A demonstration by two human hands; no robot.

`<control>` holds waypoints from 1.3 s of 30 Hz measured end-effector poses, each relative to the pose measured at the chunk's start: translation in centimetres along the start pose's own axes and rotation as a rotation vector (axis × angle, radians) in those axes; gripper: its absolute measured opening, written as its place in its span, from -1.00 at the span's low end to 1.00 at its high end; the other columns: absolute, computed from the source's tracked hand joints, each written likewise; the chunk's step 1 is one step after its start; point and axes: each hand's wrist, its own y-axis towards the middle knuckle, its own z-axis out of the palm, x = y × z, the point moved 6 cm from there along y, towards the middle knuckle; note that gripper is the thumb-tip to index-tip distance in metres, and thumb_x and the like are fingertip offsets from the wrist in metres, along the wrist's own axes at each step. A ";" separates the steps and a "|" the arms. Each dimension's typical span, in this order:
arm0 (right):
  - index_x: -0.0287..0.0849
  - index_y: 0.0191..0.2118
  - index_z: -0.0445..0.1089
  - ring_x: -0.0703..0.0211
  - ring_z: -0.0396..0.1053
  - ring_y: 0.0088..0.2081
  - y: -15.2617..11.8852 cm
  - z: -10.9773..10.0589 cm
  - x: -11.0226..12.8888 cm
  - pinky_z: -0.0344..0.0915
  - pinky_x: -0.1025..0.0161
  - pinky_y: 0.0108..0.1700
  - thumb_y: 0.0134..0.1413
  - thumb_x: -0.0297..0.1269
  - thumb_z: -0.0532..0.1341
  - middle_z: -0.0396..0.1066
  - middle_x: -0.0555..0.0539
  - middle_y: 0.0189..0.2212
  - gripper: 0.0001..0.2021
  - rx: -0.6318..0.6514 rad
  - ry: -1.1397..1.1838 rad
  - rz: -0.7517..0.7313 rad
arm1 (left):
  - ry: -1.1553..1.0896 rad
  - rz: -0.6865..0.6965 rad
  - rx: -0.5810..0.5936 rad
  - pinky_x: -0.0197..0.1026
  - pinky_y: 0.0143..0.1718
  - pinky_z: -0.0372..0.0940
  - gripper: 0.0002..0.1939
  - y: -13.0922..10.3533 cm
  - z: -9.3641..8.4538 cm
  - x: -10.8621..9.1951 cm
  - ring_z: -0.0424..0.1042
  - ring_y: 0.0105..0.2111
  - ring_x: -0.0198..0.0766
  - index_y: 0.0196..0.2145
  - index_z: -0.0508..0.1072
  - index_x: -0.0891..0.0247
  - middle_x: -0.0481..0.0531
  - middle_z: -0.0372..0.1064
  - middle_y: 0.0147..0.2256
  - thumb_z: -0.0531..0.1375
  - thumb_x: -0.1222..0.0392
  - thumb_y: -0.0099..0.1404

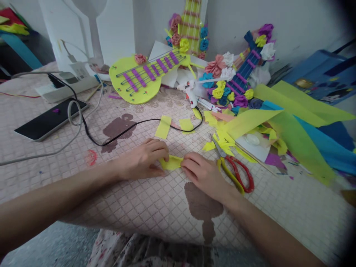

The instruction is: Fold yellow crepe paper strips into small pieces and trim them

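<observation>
Between my two hands, just above or on the patterned table cover, is a small strip of yellow crepe paper [174,162]. My left hand [144,158] has its fingers curled on the strip's left end. At the right end, the fingertips of my right hand [202,171] are pinched on it. A pair of scissors [236,168] with red and yellow handles lies beside my right hand, blades pointing away. Two cut yellow paper pieces, a strip [163,127] and a smaller square [186,124], lie beyond my hands near a black cord.
A white hot glue gun [190,92] stands behind, its black cord crossing the table. Yellow and blue paper sheets [303,137] and scraps cover the right side. Paper guitars [136,79] lean at the back. A dark tablet-like slab [50,118] and a power strip [66,89] lie left.
</observation>
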 end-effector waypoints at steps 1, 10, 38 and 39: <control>-0.21 -0.28 0.40 0.18 0.38 -0.27 -0.1 -0.1 -0.1 0.34 0.25 -0.27 0.26 -0.38 0.07 0.42 -0.11 -0.24 -0.83 -0.005 0.018 0.006 | 0.014 0.002 -0.021 -0.11 -0.10 0.23 -0.84 0.0 0.1 -0.1 0.34 -0.17 -0.18 -0.27 0.37 0.28 0.08 0.35 -0.20 0.25 0.18 0.23; -0.18 -0.23 0.38 0.14 0.37 -0.21 -0.2 -0.3 -0.4 0.36 0.17 -0.18 0.26 -0.37 0.06 0.40 -0.12 -0.23 -0.85 0.055 0.088 0.046 | 0.137 0.067 0.041 -0.10 -0.09 0.15 -0.81 -0.1 0.6 -0.5 0.33 -0.24 -0.23 -0.29 0.39 0.28 0.07 0.40 -0.27 0.01 0.26 0.41; -0.14 -0.40 0.25 0.20 0.28 -0.30 0.0 0.4 -0.8 0.26 0.23 -0.27 0.09 -0.52 0.12 0.24 -0.04 -0.35 -0.86 0.033 0.390 0.358 | -0.203 -0.210 -0.073 -0.20 -0.21 0.27 -0.89 -0.4 0.4 0.5 0.34 -0.29 -0.28 -0.37 0.43 0.31 0.06 0.33 -0.29 0.12 0.32 0.29; -0.14 -0.41 0.24 0.19 0.27 -0.31 0.0 0.4 -0.8 0.26 0.23 -0.28 0.08 -0.52 0.11 0.24 -0.04 -0.36 -0.86 0.029 0.387 0.365 | -0.197 -0.214 -0.076 -0.21 -0.22 0.27 -0.89 -0.4 0.4 0.5 0.34 -0.29 -0.28 -0.38 0.43 0.31 0.05 0.33 -0.30 0.12 0.32 0.29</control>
